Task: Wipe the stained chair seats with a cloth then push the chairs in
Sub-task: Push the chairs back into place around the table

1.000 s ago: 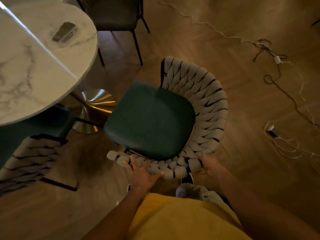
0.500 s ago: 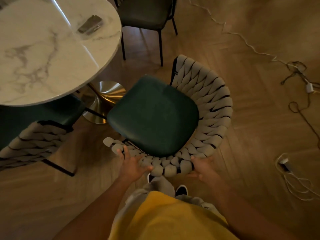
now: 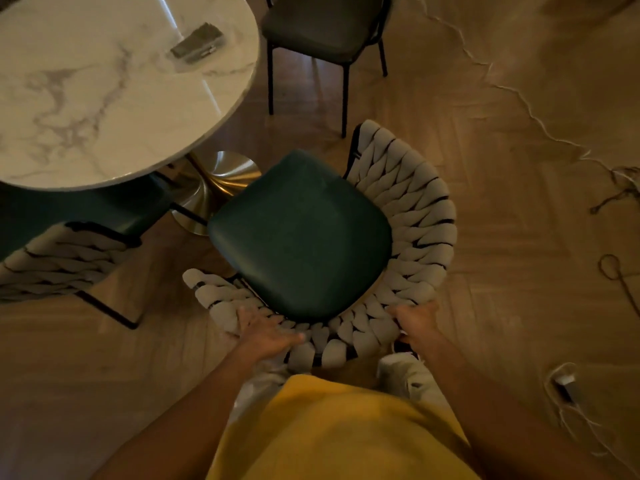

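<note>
Woven grey backrest [image 3: 412, 216] of the green-seated chair [image 3: 301, 233] is gripped at its near rim by both hands: left hand [image 3: 265, 329] laid over the braid, fingers curled on it, right hand [image 3: 417, 320] wrapped round the right end. Chair sits mid-floor, just near-right of the marble counter [image 3: 104, 98], seat edge by the gold base [image 3: 221, 181]. Cables [image 3: 519, 98] trail far right.

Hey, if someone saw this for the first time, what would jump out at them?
The green-seated chair with its pale woven backrest fills the centre, gripped at the near rim by the left hand and right hand. A round marble table sits upper left, and loose cables trail across the floor on the right.
</note>
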